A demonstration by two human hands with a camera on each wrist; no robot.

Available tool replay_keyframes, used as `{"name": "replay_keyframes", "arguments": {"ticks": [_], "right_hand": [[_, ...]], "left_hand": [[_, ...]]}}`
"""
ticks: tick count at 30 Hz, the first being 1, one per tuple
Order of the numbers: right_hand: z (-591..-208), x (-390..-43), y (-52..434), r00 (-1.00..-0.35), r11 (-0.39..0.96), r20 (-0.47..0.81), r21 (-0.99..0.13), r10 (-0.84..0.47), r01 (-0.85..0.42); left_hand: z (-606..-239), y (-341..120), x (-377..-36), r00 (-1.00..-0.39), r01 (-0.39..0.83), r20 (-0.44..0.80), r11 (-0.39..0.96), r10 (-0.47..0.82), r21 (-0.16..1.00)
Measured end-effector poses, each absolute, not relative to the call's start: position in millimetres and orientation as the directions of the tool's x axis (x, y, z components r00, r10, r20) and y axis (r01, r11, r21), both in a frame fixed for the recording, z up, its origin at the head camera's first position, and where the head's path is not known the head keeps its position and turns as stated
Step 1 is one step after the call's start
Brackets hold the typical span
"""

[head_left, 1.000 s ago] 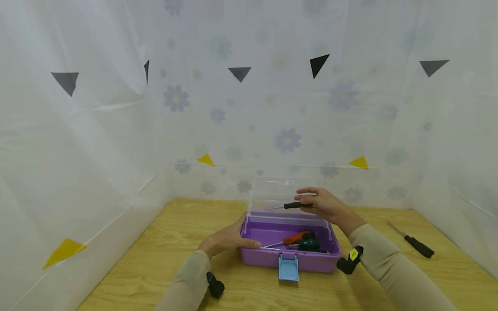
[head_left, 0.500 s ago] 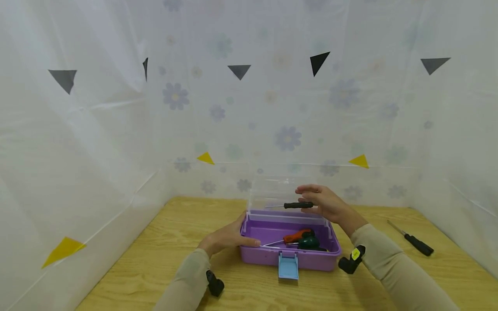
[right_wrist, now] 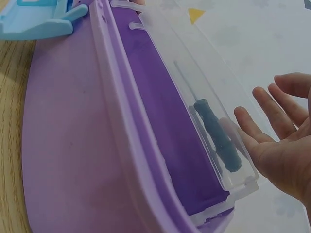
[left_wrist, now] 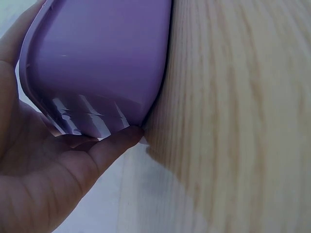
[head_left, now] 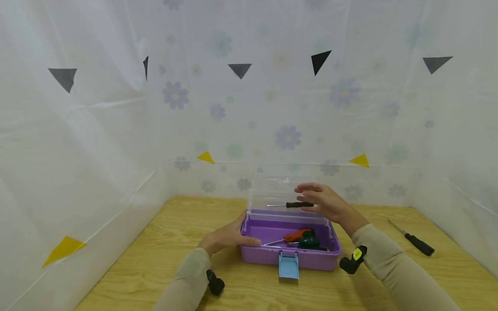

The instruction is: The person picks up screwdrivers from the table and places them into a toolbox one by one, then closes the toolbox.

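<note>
A purple toolbox (head_left: 258, 256) stands on the table with its clear lid (head_left: 268, 190) raised. My left hand (head_left: 229, 236) grips the box's left end, thumb over the front rim; the left wrist view shows fingers curved round the purple end wall (left_wrist: 107, 53). Inside the raised lid lies a slim black-handled screwdriver (right_wrist: 218, 138), shaft pointing left. My right hand (head_left: 324, 203) is at the lid's right side, fingers spread and relaxed, some of them behind the clear plastic. In the box are an orange-handled screwdriver (head_left: 296, 235) and a dark green-handled screwdriver (head_left: 309, 242).
Another black-handled screwdriver (head_left: 420, 245) lies on the wooden table (head_left: 175, 220) to the right. A light blue latch (head_left: 288, 265) hangs from the box's front. White sheeting (head_left: 116, 129) walls the table in at the back and sides.
The slim screwdriver has gone from slightly tilted, its handle end covered by the right fingers, to nearly level with the handle in full view. The right hand has shifted slightly; the left keeps its grip.
</note>
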State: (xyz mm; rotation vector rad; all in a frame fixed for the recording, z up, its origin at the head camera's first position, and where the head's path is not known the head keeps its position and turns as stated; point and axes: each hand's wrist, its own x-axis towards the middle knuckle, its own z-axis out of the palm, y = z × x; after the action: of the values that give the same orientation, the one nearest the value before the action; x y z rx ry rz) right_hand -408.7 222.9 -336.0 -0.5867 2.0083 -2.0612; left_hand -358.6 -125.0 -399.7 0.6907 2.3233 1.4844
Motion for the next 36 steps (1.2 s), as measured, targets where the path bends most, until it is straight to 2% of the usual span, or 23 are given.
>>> {"name": "replay_keyframes", "arguments": {"ticks": [9, 21, 36], "right_hand": [[-335, -403, 235, -0.907, -0.074, 0.124, -0.992, -0.402, -0.103], [-332, -395, 254, -0.885, -0.074, 0.135, -0.991, -0.445, -0.114], [-329, -385, 281, -0.869, -0.103, 0.173, -0.985, -0.464, -0.141]], "left_hand": [[-397, -127, -355, -0.847, 0.23, 0.0, 0.367, 0.531, 0.901], [-400, -126, -357, -0.824, 0.245, 0.019, 0.327, 0.566, 0.913], [-401, -127, -358, -0.828, 0.236, 0.009, 0.334, 0.56, 0.912]]}}
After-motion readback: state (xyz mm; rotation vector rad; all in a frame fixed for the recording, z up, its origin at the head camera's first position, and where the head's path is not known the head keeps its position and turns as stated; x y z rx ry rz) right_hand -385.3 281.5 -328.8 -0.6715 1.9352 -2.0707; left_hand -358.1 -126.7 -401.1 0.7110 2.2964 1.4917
